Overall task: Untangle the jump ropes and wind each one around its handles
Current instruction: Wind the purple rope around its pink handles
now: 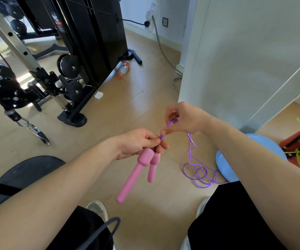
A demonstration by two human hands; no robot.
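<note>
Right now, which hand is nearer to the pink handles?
Left. The left hand grips the pink handles at their tops; the right hand pinches the purple rope above them, not touching the handles.

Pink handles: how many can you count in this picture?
2. The left hand grips both by their tops: the first handle on the picture's left, the second handle close beside it. None seems hidden.

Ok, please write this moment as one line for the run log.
left hand: grips pink handles | right hand: pinches purple rope | slack: loose loops on floor
</note>
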